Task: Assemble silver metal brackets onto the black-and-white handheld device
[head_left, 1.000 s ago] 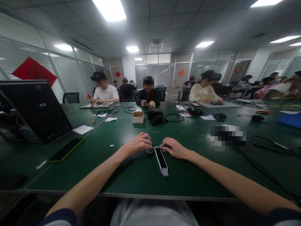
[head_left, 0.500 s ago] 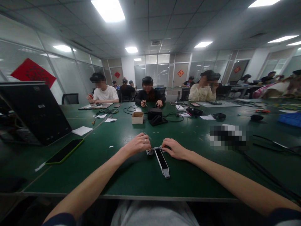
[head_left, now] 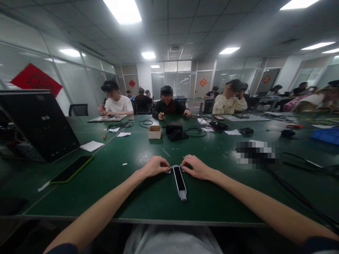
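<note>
A narrow white-framed device with a black inset panel and a grey near end lies on the green table, pointing towards me. Small silvery metal pieces sit on either side of its far end. My left hand is closed, thumb and fingers pinching the left metal piece. On the opposite side, my right hand is closed too, with its fingertips on the right metal piece, mostly hidden by the fingers. Both hands rest low, close to the tabletop.
To the left lie a green-cased phone and a black HP computer case. A small cardboard box and a black stand are ahead. Cables run along the right. Several people sit across the table.
My left hand has lowered and turned to pinch the left metal piece. The device's near end has swung slightly left. My right hand stays in place.
</note>
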Available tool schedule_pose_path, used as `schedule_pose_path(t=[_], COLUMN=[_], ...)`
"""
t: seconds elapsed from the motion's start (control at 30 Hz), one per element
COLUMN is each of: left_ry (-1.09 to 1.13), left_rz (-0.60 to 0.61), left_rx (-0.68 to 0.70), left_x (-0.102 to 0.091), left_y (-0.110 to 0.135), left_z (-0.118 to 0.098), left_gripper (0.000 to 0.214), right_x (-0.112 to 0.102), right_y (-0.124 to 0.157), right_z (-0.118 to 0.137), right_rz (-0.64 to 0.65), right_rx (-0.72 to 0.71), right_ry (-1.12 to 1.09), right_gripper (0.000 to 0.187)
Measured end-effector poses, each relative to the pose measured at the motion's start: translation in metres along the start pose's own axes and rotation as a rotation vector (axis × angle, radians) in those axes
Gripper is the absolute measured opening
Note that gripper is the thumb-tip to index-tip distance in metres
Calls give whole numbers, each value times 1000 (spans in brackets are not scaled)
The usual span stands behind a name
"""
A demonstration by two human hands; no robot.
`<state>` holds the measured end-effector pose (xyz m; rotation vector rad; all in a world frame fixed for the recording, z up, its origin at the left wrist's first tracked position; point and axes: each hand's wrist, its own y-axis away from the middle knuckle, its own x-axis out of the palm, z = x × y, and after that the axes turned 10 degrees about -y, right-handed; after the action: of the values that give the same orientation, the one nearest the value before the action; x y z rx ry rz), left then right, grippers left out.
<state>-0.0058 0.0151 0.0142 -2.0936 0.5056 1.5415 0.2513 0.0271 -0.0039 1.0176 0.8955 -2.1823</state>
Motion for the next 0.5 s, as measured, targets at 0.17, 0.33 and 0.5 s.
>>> schedule_pose_path(t=[0.17, 0.33, 0.5], left_ry=[-53, -160, -268], left_rz=[-17, -20, -70], left_rx=[6, 53, 113], left_x=[2, -3, -7], left_y=[-1, -1, 2], left_z=[-1, -7, -9], left_gripper=[11, 11, 15], right_x=[-2, -19, -36], right_y=[-2, -3, 0], right_z=[3, -9, -42], right_rz=[7, 7, -165], right_rx=[-14, -37, 77], right_ry=[14, 43, 161], right_gripper=[10, 16, 16])
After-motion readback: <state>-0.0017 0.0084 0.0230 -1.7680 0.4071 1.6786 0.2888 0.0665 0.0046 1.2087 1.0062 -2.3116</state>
